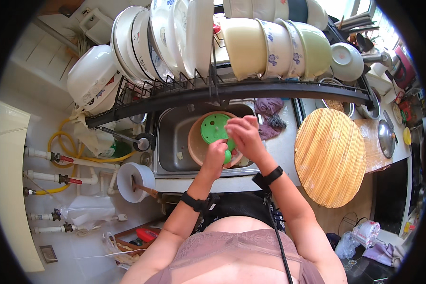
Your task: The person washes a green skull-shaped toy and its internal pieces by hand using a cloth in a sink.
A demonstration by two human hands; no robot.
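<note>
My left hand (215, 158) is closed around the handle of a green plastic kitchen tool (213, 129). Its round disc shows a dark hole and several small marks, and the knobbed end of the handle sticks out by my fingers. Just right of the disc is my right hand (245, 136), with bent fingers over the tool's edge; whether it grips anything is hidden. Under both hands, an orange-pink plastic basin (193, 151) stands in the stainless steel sink (170, 142). A pale scrap (179, 155) lies on the sink floor beside the basin.
Above the sink runs a black dish rack (234, 90) with plates (159, 42) and bowls (245, 46). To the right are purple cloths (268, 106), a steel scourer (276, 121) and a round reed mat (330, 158). A white bucket (136, 181) hangs left, near pipes (103, 164).
</note>
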